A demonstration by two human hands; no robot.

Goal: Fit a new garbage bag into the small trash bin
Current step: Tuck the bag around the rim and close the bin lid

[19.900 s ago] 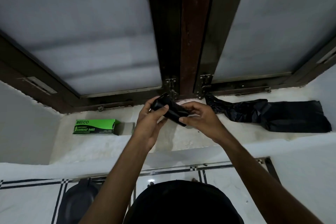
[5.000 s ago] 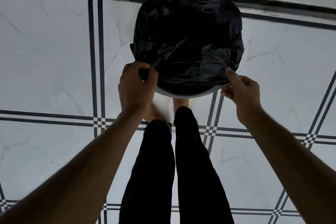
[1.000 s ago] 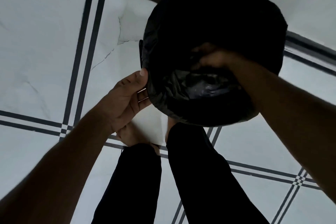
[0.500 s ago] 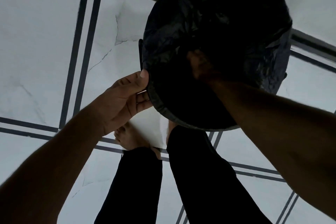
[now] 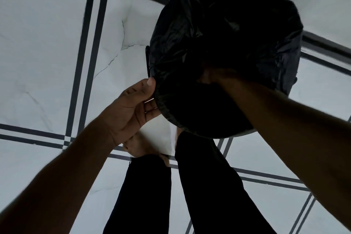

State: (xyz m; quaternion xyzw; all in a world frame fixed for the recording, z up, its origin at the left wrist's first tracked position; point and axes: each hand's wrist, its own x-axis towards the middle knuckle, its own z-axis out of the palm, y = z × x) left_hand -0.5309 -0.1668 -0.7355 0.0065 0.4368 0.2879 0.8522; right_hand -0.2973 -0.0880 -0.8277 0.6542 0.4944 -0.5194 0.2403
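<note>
Bag (image 5: 224, 30) already draped over bin (image 5: 245, 132) on the tiled floor, left hand (image 5: 131, 108) pinching its edge at the rim, right hand (image 5: 214, 78) inside pushing it down, fingers hidden, seating and tidying left

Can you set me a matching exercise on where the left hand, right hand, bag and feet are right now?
Things:
1. left hand
2. right hand
3. bag
4. feet

Places:
A. reaching down inside the bag
B. on the tiled floor, below the bin
C. gripping the bin's near-left rim from outside
D. draped over the bin's mouth

Pairs: 1-C, 2-A, 3-D, 4-B
</note>
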